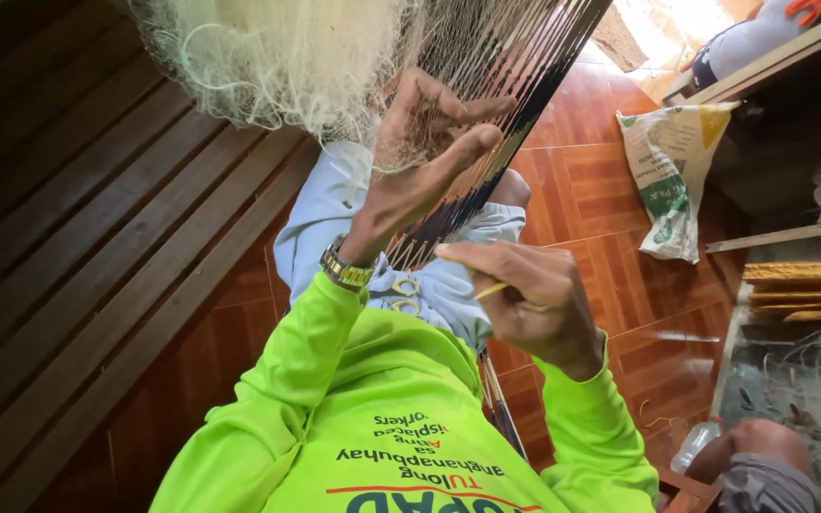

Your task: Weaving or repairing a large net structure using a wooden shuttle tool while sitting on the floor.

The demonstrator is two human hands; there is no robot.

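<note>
- We count one pale, fine-meshed fishing net (277,57), hanging above our lap, and one thin yellow netting needle (490,291).
- Our left hand (425,157) curls half-closed, fingers hooked into the net's taut strands.
- Our right hand (529,299) is closed, pinching the needle just below the net.

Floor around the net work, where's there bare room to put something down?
Bare red tile lies between the stretched net strands and the white sack, and more below the sack toward the plastic bottle. The slatted wooden bench beyond the left hand is bare too. It is crowded around the right hand, at the lap, and by the net pile.
</note>
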